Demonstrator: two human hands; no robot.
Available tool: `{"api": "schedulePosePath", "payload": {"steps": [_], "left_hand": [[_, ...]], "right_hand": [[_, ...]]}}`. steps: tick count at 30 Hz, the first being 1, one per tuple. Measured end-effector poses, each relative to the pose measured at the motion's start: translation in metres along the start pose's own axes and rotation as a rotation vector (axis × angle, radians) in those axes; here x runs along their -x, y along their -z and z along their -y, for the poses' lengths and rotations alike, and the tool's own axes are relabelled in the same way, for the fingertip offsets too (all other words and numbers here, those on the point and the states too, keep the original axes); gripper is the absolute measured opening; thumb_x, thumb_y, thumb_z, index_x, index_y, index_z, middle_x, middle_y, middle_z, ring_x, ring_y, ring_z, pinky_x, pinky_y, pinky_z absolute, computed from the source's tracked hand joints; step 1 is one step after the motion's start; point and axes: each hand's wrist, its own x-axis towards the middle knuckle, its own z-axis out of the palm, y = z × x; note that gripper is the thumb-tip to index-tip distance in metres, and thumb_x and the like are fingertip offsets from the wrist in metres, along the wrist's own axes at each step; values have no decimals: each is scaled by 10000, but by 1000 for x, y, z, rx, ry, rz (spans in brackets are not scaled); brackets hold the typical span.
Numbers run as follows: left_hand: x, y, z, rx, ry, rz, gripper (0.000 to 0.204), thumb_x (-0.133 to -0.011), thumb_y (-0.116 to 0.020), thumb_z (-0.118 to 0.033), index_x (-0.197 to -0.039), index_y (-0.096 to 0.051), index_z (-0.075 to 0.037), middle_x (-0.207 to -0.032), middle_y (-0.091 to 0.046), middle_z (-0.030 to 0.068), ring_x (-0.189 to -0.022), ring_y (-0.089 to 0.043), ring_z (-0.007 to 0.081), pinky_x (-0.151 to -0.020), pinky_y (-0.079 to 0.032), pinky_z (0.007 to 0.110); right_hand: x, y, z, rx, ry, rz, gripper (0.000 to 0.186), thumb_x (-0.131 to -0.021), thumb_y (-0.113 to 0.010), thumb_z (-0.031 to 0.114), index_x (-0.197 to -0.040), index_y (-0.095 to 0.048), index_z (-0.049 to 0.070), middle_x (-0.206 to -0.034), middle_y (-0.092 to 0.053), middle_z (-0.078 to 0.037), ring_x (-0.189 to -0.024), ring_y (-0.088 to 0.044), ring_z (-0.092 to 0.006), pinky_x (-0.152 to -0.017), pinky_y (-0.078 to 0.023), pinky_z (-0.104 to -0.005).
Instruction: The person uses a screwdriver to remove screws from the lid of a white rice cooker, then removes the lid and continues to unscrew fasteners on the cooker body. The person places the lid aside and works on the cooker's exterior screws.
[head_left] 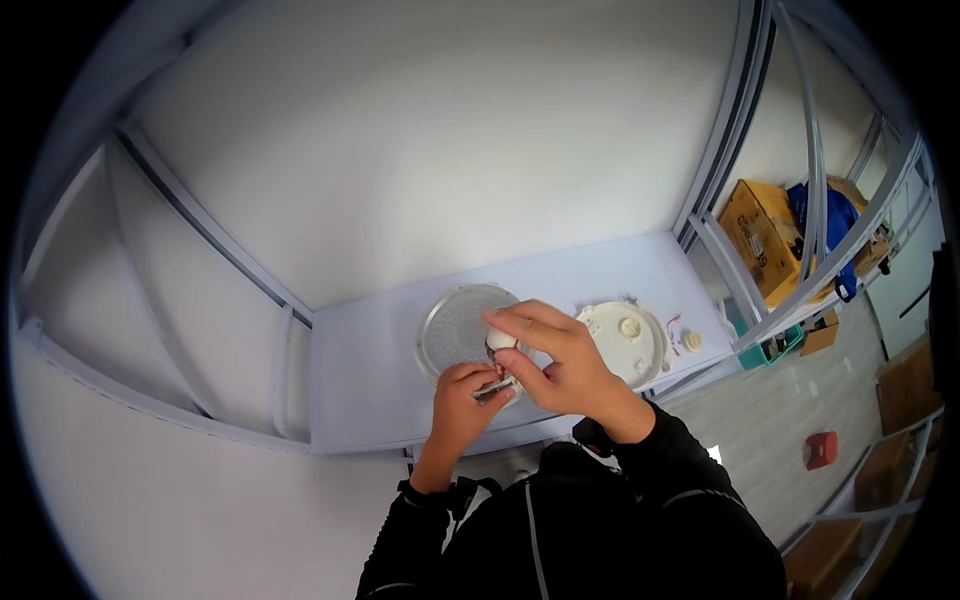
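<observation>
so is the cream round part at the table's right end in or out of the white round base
Out: the cream round part sits on the table beside the white round base, with a gap between them.

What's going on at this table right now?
A person is working with both hands close together at the front edge of a round metal dish on the pale table. The right hand holds a white rounded piece between thumb and fingers. Just below it, the left hand pinches a small part, too small to make out clearly. To the right lies a round white tray with a cream round piece in it.
</observation>
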Motion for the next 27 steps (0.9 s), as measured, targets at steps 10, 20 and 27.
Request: {"api": "schedulePosePath", "payload": {"steps": [10,20,27], "left_hand": [[0,-1,3,17,-23,-1,298,-737,-951,-192,-958,-809,-52,-1040,-768,71,-987,-707,310,-895,-558,428],[1,-5,8,60,-17,-18,290,-746,-943,-200,-954,-804,-50,-1025,-771,82,-998,-706,317,-886,-558,426],[-3,2,-9,84,-38,-8,282,-742,-940,-159,-944,-794,-28,-992,-773,92,-939,-720,324,-848,-569,427]], "right_hand": [[-6,-4,10,114,-9,-13,406,-926,-767,28,-1329,-719,27,-1273,-680,-175,-1087,-700,-323,-909,-581,-374],[0,-8,6,259,-38,-61,448,-932,-754,33,-1373,-676,48,-1247,-694,-175,-1074,-695,-331,-931,-570,-386],[-5,-18,7,224,116,-185,391,-883,-819,51,-1265,-735,53,-1206,-692,-143,-1037,-697,-296,-869,-577,-366]]}}
